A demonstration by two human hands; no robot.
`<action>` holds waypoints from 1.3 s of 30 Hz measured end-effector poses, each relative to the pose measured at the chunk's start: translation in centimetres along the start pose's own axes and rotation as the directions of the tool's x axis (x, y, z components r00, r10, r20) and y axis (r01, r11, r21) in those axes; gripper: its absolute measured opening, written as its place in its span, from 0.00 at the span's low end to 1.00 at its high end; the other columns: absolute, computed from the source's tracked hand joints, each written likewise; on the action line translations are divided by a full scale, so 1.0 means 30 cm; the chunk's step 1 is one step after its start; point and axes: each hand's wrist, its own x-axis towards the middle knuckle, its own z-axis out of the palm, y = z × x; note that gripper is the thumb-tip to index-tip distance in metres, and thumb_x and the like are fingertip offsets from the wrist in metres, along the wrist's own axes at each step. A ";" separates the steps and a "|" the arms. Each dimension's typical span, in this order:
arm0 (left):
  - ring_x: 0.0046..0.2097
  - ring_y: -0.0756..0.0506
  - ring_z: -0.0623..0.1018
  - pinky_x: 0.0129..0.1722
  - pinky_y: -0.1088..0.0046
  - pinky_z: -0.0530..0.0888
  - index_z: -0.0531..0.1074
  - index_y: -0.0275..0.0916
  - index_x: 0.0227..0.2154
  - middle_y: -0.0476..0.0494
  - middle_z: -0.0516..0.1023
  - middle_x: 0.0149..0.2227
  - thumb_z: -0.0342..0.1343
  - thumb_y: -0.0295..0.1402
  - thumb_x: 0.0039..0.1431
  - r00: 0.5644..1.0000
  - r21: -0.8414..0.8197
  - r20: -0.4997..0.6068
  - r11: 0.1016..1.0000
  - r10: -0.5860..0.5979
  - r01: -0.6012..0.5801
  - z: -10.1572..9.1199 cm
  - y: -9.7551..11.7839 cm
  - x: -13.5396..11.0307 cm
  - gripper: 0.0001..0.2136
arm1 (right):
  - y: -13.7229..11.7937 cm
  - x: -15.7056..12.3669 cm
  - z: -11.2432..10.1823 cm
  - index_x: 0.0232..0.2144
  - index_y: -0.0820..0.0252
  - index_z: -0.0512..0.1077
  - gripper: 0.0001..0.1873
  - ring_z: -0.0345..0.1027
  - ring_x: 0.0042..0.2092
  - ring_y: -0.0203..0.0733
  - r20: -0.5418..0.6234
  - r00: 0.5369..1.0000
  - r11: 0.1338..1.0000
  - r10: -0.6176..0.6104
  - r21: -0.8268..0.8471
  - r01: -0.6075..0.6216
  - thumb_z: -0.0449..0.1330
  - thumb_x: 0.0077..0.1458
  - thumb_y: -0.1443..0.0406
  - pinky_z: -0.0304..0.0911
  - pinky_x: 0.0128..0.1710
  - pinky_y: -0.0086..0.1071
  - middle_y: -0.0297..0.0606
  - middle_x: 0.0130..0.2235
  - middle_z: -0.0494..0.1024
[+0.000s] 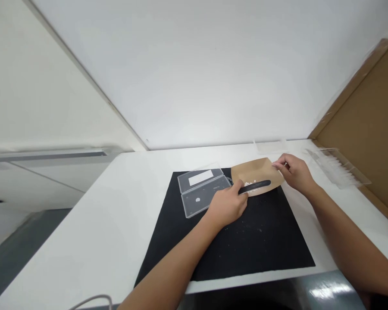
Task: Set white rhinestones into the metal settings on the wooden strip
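My left hand (pixel 228 206) is closed on a thin black strip-shaped tool (pixel 256 185), whose far end lies across a brown paper sheet (pixel 256 171). Small white bits sit on the paper beside the tool. My right hand (pixel 295 171) pinches the paper's right edge and keeps it slightly lifted above a black mat (pixel 245 241). An open clear plastic case (pixel 202 190) lies on the mat just left of my left hand, with a small white piece inside its lower half.
The mat lies on a white table (pixel 110 228) against a white wall. A clear plastic tray (pixel 338 165) sits at the right, next to a brown cardboard panel (pixel 368 125). White specks dot the mat. A grey cable (pixel 93 300) shows at the near edge.
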 end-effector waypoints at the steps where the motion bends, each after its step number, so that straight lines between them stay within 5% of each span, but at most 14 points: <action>1: 0.28 0.48 0.74 0.25 0.71 0.67 0.79 0.41 0.34 0.38 0.76 0.50 0.53 0.34 0.70 1.000 -0.005 -0.020 1.000 0.010 -0.010 0.001 -0.001 -0.004 0.11 | -0.003 0.001 0.001 0.31 0.56 0.73 0.20 0.67 0.30 0.39 -0.013 1.000 1.000 0.012 0.000 -0.012 0.59 0.67 0.49 0.61 0.32 0.34 0.35 0.32 0.79; 5: 0.27 0.49 0.74 0.24 0.71 0.70 0.79 0.41 0.32 0.39 0.75 0.47 0.55 0.34 0.66 0.995 -0.038 -0.088 0.998 0.046 -0.050 -0.005 -0.009 -0.016 0.10 | -0.018 -0.001 0.008 0.31 0.56 0.72 0.17 0.66 0.30 0.39 -0.020 1.000 1.000 -0.010 0.000 0.010 0.59 0.68 0.52 0.61 0.32 0.33 0.35 0.32 0.78; 10: 0.31 0.47 0.76 0.26 0.72 0.73 0.76 0.50 0.55 0.39 0.74 0.45 0.54 0.35 0.66 0.985 -0.097 -0.161 0.992 0.061 -0.078 -0.003 -0.015 -0.036 0.17 | -0.056 -0.019 0.015 0.32 0.55 0.70 0.15 0.69 0.33 0.41 -0.174 0.972 0.984 -0.158 0.049 0.169 0.57 0.70 0.54 0.64 0.34 0.36 0.36 0.33 0.76; 14: 0.32 0.48 0.76 0.26 0.76 0.72 0.71 0.54 0.56 0.41 0.74 0.46 0.51 0.27 0.66 0.960 -0.077 -0.271 0.993 0.068 -0.092 0.038 -0.023 -0.054 0.20 | -0.085 -0.038 0.018 0.34 0.53 0.70 0.10 0.72 0.36 0.44 -0.507 0.838 0.964 -0.202 0.047 0.261 0.59 0.69 0.58 0.66 0.35 0.38 0.37 0.32 0.76; 17: 0.32 0.49 0.76 0.26 0.77 0.70 0.68 0.49 0.55 0.41 0.75 0.44 0.47 0.23 0.66 0.897 -0.142 -0.438 0.980 0.064 -0.139 0.071 -0.037 -0.056 0.18 | -0.095 -0.054 0.033 0.34 0.53 0.70 0.08 0.72 0.34 0.43 -0.609 0.763 0.951 -0.216 0.048 0.307 0.60 0.68 0.60 0.67 0.33 0.39 0.35 0.31 0.75; 21: 0.31 0.49 0.77 0.26 0.78 0.69 0.60 0.46 0.61 0.43 0.77 0.42 0.44 0.23 0.69 0.856 -0.180 -0.515 0.971 0.043 -0.157 0.083 -0.050 -0.050 0.21 | -0.114 -0.078 0.057 0.35 0.52 0.69 0.06 0.73 0.33 0.43 -0.580 0.779 0.949 -0.237 0.033 0.314 0.60 0.66 0.60 0.70 0.33 0.39 0.36 0.32 0.76; 26: 0.39 0.44 0.81 0.32 0.71 0.76 0.63 0.46 0.63 0.38 0.79 0.48 0.45 0.27 0.70 0.948 -0.234 -0.291 0.971 -0.126 0.057 0.067 -0.039 -0.052 0.21 | -0.144 -0.101 0.062 0.34 0.52 0.68 0.07 0.75 0.33 0.43 -0.571 0.769 0.931 -0.287 0.022 0.363 0.63 0.65 0.61 0.71 0.30 0.39 0.36 0.32 0.77; 29: 0.36 0.44 0.80 0.29 0.72 0.73 0.64 0.47 0.66 0.40 0.78 0.46 0.48 0.26 0.68 0.971 -0.138 -0.215 0.988 -0.101 0.072 0.064 -0.041 -0.057 0.24 | -0.150 -0.106 0.056 0.35 0.52 0.68 0.07 0.76 0.32 0.42 -0.572 0.761 0.916 -0.305 0.041 0.399 0.64 0.64 0.63 0.72 0.29 0.38 0.36 0.33 0.78; 35: 0.29 0.47 0.74 0.28 0.74 0.67 0.63 0.55 0.67 0.45 0.75 0.38 0.50 0.21 0.67 0.923 0.139 -0.375 0.989 0.091 -0.041 0.039 -0.052 -0.054 0.29 | -0.162 -0.101 0.047 0.35 0.52 0.69 0.06 0.76 0.32 0.41 -0.563 0.752 0.907 -0.343 0.008 0.420 0.62 0.65 0.63 0.71 0.29 0.36 0.36 0.32 0.78; 39: 0.28 0.48 0.74 0.27 0.75 0.66 0.66 0.51 0.66 0.45 0.75 0.36 0.54 0.30 0.71 0.915 0.129 -0.402 0.991 0.035 0.019 0.019 -0.047 -0.044 0.23 | -0.178 -0.100 0.047 0.36 0.52 0.70 0.05 0.76 0.33 0.40 -0.533 0.758 0.896 -0.376 0.000 0.445 0.64 0.64 0.66 0.70 0.30 0.35 0.34 0.32 0.79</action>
